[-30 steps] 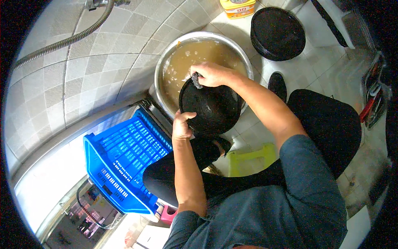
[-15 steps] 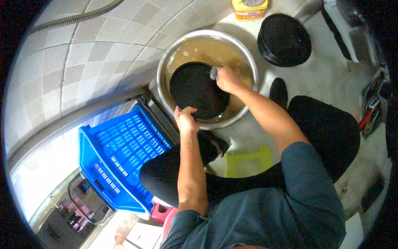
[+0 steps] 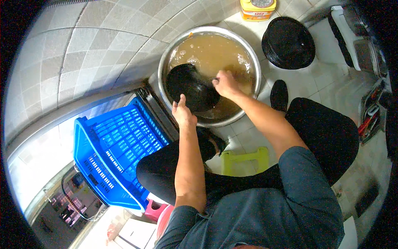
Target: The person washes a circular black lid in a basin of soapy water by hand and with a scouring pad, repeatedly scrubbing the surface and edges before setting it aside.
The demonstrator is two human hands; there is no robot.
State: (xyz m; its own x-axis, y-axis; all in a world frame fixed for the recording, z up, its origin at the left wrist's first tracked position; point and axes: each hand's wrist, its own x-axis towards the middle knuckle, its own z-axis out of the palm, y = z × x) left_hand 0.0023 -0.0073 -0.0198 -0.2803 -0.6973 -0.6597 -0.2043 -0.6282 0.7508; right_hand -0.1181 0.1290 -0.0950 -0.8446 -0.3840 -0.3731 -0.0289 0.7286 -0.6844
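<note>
A black round pan [image 3: 188, 91] lies tilted in the murky brown water of a big steel basin [image 3: 257, 79], its right part under the surface. My left hand [image 3: 183, 113] grips the pan's near edge, thumb up. Closed, my right hand [image 3: 227, 85] is just over the water at the pan's right side. The grey wire scourer in it, plain to see a moment ago, is now mostly hidden by the fingers.
A stack of black round pans [image 3: 288, 42] stands right of the basin, near a yellow tub [image 3: 258, 9]. The blue basket [image 3: 124, 137] is at left. A green plastic stool [image 3: 245, 157] sits between my legs. The tiled wall [image 3: 99, 45] rises behind the basin.
The pan has tipped and sunk partly into the water, which now covers its right side. My right hand has moved slightly and turned, with the scourer passing out of sight.
</note>
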